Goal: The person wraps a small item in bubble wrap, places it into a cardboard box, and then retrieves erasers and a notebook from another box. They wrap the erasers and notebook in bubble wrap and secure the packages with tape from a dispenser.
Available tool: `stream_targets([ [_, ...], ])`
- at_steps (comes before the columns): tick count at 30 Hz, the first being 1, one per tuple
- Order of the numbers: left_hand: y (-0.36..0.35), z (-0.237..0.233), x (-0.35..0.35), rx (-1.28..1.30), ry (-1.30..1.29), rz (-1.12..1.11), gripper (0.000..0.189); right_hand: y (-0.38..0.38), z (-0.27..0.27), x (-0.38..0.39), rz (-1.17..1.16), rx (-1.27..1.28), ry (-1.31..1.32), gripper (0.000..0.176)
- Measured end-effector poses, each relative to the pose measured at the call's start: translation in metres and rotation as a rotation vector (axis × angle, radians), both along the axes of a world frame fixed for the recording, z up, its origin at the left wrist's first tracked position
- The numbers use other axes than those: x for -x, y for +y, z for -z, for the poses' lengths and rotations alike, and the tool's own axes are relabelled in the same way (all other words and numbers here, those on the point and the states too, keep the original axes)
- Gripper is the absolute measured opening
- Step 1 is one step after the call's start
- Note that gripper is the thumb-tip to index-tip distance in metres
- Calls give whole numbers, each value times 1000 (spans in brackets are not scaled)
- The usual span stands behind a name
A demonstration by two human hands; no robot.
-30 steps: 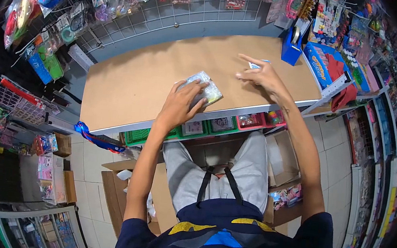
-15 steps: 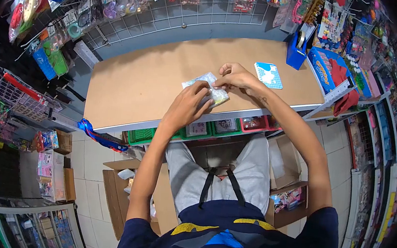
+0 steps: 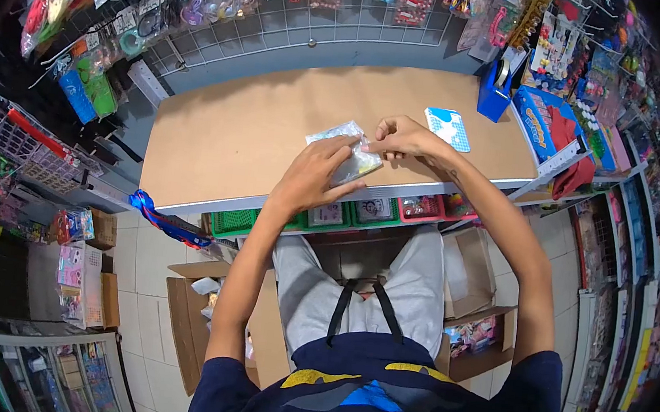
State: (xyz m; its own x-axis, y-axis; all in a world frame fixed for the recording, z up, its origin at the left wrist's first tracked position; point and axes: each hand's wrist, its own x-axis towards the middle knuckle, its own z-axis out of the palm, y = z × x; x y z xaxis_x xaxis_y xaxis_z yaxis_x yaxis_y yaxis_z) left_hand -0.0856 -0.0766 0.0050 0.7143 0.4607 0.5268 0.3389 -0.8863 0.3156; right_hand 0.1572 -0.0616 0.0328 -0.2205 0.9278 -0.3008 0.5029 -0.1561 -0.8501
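Note:
A small clear plastic packet (image 3: 362, 162) with pale contents lies near the front edge of the brown tabletop (image 3: 225, 144). My left hand (image 3: 315, 174) rests over its left part, palm down, with the fingers spread. At the packet's right side, my right hand (image 3: 404, 138) has thumb and index finger pinched at its edge; what exactly lies between the fingertips is too small to make out. Just behind my right hand is a blue and white card (image 3: 448, 129), flat on the tabletop.
A blue tape dispenser (image 3: 496, 93) and a blue box (image 3: 535, 118) stand at the right end. Wire racks (image 3: 314, 38) with hanging packets rise behind. Green baskets (image 3: 234, 223) sit under the tabletop. Open cardboard boxes (image 3: 185, 327) flank my legs.
My left hand has flattened and its fingers have spread over the packet. My right hand has shifted slightly right relative to the packet. The whole view has moved a little.

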Motion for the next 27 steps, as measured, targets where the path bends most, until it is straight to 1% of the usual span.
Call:
stream_targets([
  [1,-2,-4,1,-12,13,15,45,-4,-1,-3,-11,21,20,48],
  [4,-5,0,1,57,14,-23,60,-13,12,-15,23,-151,137,58],
  [7,-15,-5,12,105,-4,-5,55,-46,4,-22,-198,-481,-66,66],
  [10,-22,-3,25,262,-213,-26,49,-73,-9,-6,-286,-834,-319,80],
  [11,-23,-11,27,304,-304,-57,40,-74,-9,0,-286,-875,-330,76],
  [12,-27,-21,30,429,-377,-93,32,-74,-9,9,-263,-783,-174,71],
  [14,-30,-29,35,798,-553,-228,25,-68,-14,31,-224,-595,132,62],
  [15,-27,-30,38,879,-601,-280,26,-68,-17,45,-151,-493,275,44],
  [18,-48,-50,46,1285,-1000,-128,30,-64,-18,71,-60,-233,539,36],
  [19,-58,-52,53,1264,-996,-139,34,-68,-20,80,-65,-251,557,33],
  [22,-96,-14,83,1327,-973,-234,32,-84,6,104,-119,-185,612,33],
  [23,-117,-4,89,1319,-1033,-235,32,-95,20,115,-98,-124,601,34],
  [24,-138,16,93,1394,-1164,-238,35,-108,30,125,-147,-93,605,35],
  [26,-185,69,106,1453,-1404,-277,39,-138,67,147,-193,-69,496,38],
  [27,-210,87,114,1508,-1511,-353,40,-152,80,157,-196,0,482,39],
])
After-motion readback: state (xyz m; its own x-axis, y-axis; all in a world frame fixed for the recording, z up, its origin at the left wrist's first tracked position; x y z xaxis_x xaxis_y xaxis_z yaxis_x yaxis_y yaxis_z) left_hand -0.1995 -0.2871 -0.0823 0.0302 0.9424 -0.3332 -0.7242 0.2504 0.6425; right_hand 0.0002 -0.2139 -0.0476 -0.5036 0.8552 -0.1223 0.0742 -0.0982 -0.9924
